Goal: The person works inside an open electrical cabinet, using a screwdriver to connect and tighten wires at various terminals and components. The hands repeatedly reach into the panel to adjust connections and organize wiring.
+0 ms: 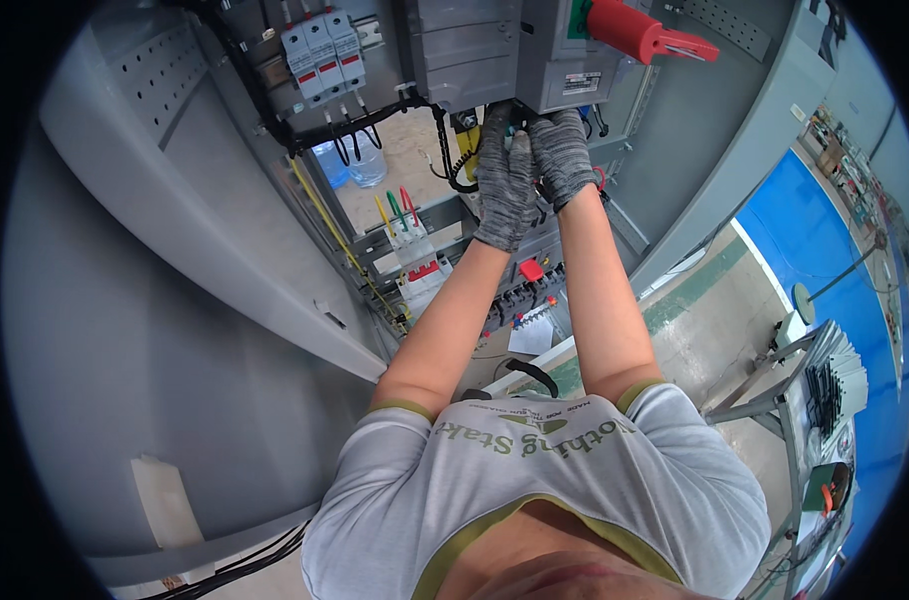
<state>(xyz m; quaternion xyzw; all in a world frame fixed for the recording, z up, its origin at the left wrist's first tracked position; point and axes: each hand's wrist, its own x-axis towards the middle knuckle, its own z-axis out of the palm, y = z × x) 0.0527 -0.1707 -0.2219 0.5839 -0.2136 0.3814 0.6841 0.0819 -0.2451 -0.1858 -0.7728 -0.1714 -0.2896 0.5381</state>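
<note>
At the far left, the grey sheet-metal cabinet door [175, 300] is seen swung open, with a pale rectangular label [165, 500] stuck near its lower edge and a bundle of black cables [245, 565] running beneath it. Further right, inside the open grey electrical cabinet [695, 130], a row of three white fuse holders with red tags [323, 52] is mounted on a rail at the top, and black wires [355, 125] are looped below it. A clear plastic water bottle [367, 165] is visible on the floor through the cabinet opening. Yellow, green and red insulated wires [395, 210] are led down into white terminal blocks [420, 270], below which a row of black breakers with red buttons [530, 290] is fitted.

Near the centre, the left hand [503, 185], in a grey speckled knit glove, is raised to the underside of the large grey switch housing [535, 55]; its fingers are curled against the wiring there, but what is gripped, if anything, cannot be told. Just beside it and touching it, the right hand [563, 155], gloved alike, is pressed up under the same housing with bent fingers, and its hold likewise cannot be made out. A thick black corrugated cable [447, 150] hangs just left of the hands.

On the housing's front, a red rotary handle [645, 35] is seen projecting to the right. At the far right, a grey metal rack holding stacked papers [825, 380] is placed on a blue floor [825, 250].
</note>
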